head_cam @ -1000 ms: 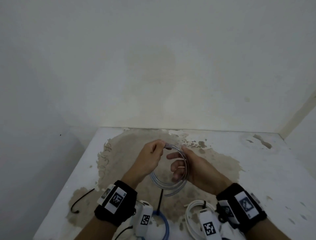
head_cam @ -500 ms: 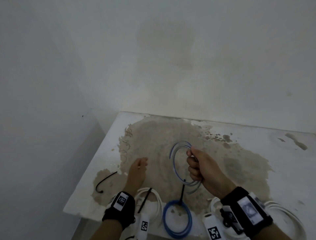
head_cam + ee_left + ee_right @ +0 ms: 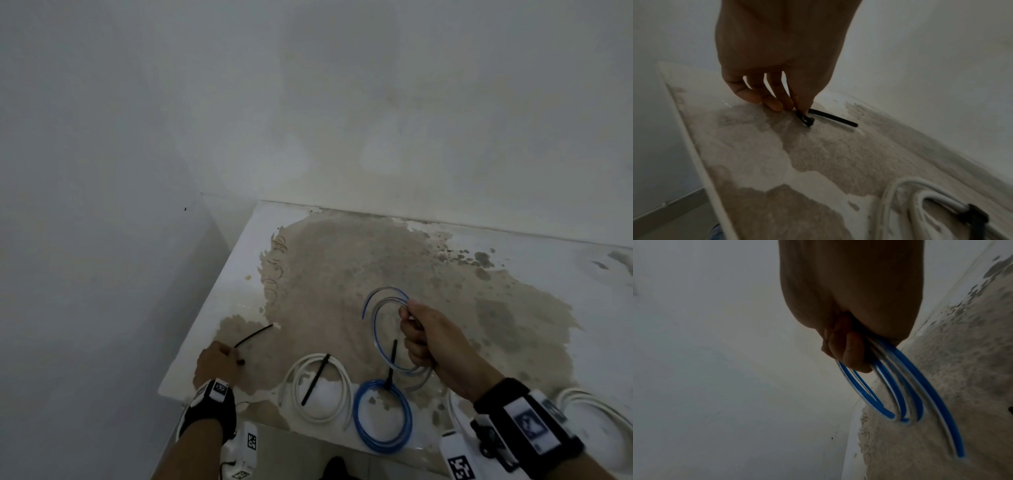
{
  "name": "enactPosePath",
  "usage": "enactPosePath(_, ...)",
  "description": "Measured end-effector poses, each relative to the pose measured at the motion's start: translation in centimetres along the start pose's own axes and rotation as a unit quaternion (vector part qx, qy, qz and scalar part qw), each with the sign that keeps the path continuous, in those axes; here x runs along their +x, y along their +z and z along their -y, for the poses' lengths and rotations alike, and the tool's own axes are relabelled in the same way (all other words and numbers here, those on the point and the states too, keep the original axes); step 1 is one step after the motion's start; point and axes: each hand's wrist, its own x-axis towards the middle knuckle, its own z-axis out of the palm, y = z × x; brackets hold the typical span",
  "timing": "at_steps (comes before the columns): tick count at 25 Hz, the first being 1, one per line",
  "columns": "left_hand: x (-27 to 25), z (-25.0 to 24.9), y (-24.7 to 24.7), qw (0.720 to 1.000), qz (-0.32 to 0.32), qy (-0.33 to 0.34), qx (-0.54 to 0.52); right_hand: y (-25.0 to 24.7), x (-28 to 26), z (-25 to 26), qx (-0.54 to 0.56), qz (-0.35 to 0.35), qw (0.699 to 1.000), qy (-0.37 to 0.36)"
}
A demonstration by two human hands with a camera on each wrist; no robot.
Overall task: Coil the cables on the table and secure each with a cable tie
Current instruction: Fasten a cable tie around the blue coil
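My right hand point(image 3: 412, 330) grips a loose coil of clear cable with a blue stripe point(image 3: 374, 320) and holds it upright above the table's middle. In the right wrist view the curled fingers point(image 3: 849, 352) close round the coil's strands point(image 3: 900, 395), and one free end hangs lower right. My left hand point(image 3: 228, 354) is down at the table's left edge. Its fingertips point(image 3: 789, 104) pinch a bent black cable tie point(image 3: 830, 116) lying on the table point(image 3: 308, 274).
A white coil point(image 3: 342, 387) with a black tie across it lies near the front edge. To its right lies a tied blue coil point(image 3: 358, 411). Another white coil point(image 3: 596, 421) is at the far right. Walls close off the back and the left.
My left hand let go of the coil, moved left and down to the table's edge and took hold of the black tie. The right hand alone keeps the coil.
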Motion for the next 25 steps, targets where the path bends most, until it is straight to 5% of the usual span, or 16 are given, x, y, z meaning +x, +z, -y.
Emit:
enactPosePath(4, -1.9, -3.8, 0.3, 0.996, 0.025, 0.067, -0.051, -0.3, -0.5, -0.1, -0.004, -0.003, 1.000, -0.005)
enactPosePath(8, -6.9, -11.4, -0.1, 0.954, 0.152, 0.148, -0.210, -1.9, -0.7, -0.5, -0.004, -0.031, 0.999, -0.014)
enactPosePath(13, -13.5, -18.9, -0.2, 0.910, 0.294, 0.258, -0.137, -4.6, -1.8, 0.5, -0.075, -0.088, 0.987, -0.107)
enactPosePath(17, -17.4, -23.4, 1.0, 0.892, 0.371, 0.244, -0.087, -6.4, -3.3, 0.4, -0.180, -0.090, 0.959, -0.197)
enactPosePath(20, -20.1, -26.0, 1.6, 0.875, 0.418, 0.205, -0.135, -8.4, -4.5, -0.9, -0.255, -0.090, 0.942, -0.199)
enactPosePath(25, -24.5, -29.9, 2.3, 0.818, 0.495, 0.192, -0.222, -12.2, -6.7, -1.6, -0.196, -0.162, 0.951, -0.177)
